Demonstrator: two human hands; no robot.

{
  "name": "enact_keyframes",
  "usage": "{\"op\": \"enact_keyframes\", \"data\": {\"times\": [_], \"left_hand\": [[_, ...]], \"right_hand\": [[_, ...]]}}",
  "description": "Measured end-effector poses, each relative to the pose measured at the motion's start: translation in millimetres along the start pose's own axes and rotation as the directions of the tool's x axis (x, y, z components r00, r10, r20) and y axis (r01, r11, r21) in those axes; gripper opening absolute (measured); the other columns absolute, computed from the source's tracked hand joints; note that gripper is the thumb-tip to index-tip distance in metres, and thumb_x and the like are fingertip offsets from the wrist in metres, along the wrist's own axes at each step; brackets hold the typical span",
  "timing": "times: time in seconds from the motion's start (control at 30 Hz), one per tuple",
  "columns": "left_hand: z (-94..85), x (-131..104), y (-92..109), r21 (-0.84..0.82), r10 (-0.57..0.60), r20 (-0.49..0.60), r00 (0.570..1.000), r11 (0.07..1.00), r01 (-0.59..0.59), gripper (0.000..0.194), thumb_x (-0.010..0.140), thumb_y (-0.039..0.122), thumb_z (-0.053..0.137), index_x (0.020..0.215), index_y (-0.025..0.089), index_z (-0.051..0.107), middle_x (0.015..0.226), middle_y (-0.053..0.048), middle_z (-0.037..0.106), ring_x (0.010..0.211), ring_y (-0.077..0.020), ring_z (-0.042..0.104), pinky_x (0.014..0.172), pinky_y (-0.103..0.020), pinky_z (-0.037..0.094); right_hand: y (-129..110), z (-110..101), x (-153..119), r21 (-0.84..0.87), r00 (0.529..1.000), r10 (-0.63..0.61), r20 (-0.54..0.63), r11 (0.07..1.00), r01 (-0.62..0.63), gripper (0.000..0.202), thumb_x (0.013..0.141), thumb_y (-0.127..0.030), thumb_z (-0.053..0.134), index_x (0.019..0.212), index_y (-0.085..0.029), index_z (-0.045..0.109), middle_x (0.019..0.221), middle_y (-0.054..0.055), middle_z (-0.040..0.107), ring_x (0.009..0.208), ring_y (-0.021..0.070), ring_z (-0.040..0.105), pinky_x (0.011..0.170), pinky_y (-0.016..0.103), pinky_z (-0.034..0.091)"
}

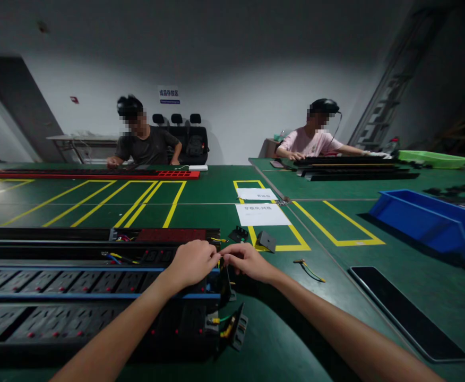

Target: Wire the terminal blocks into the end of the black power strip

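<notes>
Several long black power strips (89, 281) with rows of sockets and red dots lie side by side on the left. At the right end of one strip, my left hand (195, 261) is closed, its fingertips hiding whatever they grip. My right hand (248, 261) meets it there in a pinch, on something too small to make out. Just below my fingers a dark end plate (229, 286) stands at a strip's end. Another end cap (239, 330) hangs tilted off the nearest strip, beside yellow-green wires (225, 320).
Loose black end pieces (267, 241) and a short wire (312, 271) lie on the green table beyond my right hand. Paper sheets (262, 215), a blue bin (427, 220) and a dark phone-like slab (407, 313) are further right. Two people (147, 143) work across the table.
</notes>
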State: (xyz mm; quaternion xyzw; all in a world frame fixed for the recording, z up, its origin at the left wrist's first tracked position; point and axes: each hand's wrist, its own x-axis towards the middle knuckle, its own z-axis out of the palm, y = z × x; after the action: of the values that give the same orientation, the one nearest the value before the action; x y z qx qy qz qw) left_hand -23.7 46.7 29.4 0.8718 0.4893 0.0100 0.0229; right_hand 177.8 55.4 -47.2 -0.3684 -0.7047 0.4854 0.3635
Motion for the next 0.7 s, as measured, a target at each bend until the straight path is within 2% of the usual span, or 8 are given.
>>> {"op": "enact_keyframes", "data": {"times": [0.7], "left_hand": [[0.8, -2.0, 1.0, 0.01, 0.018, -0.025, 1.0, 1.0, -0.018, 0.041, 0.104, 0.038, 0.039, 0.086, 0.019, 0.071, 0.092, -0.011, 0.073, 0.09, -0.028, 0.07, 0.073, -0.034, 0.052]], "right_hand": [[1.2, 0.2, 0.4, 0.022, 1.0, 0.007, 0.002, 1.0, -0.007, 0.027, 0.089, -0.034, 0.063, 0.102, -0.017, 0.08, 0.078, 0.002, 0.068, 0.054, 0.0086, 0.05, 0.049, 0.02, 0.046]]}}
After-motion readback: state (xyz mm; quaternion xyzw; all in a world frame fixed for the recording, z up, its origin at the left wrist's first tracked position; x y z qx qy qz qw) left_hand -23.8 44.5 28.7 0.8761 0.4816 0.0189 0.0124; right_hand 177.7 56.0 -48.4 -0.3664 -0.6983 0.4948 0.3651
